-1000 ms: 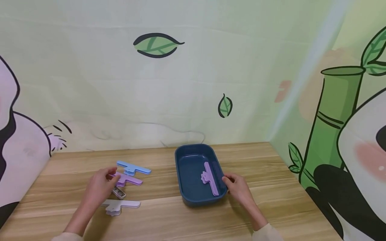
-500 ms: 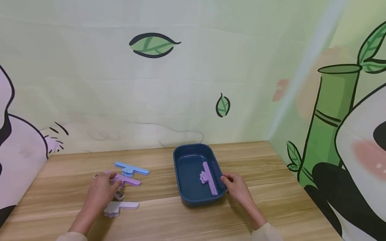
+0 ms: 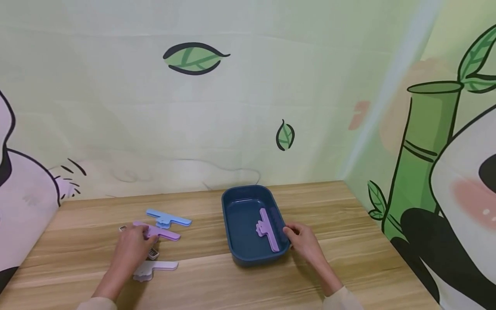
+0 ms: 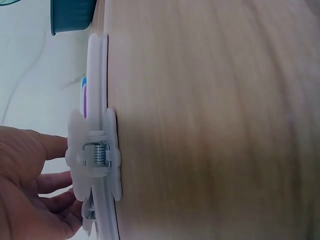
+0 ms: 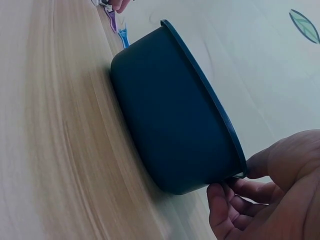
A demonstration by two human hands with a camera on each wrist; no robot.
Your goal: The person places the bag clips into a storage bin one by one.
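Observation:
My left hand [image 3: 133, 246] is lowered over a purple bag clip [image 3: 166, 234] on the table, thumb and forefinger at its grip. The left wrist view hides the fingertips behind a white bag clip [image 4: 95, 155] with a metal spring. Partly under that hand lies a small pale object with a dark ribbed patch [image 3: 153, 253]; its kind is unclear. On the right, my right hand [image 3: 305, 241] pinches the rim of a dark blue plastic tub [image 3: 228, 232], thumb above and fingers below in the right wrist view. Inside the tub rests another purple bag clip [image 3: 269, 230].
Behind the left hand lies a light blue bag clip [image 3: 168, 218], close to the purple one. The wooden table [image 3: 209, 284] meets a cloth backdrop [image 3: 232, 107] printed with leaves, bamboo and pandas along its back and right side.
My left hand has come down and closed in on the purple clip, which has stayed in place on the table. My right hand keeps its hold on the tub. The head view has shifted slightly.

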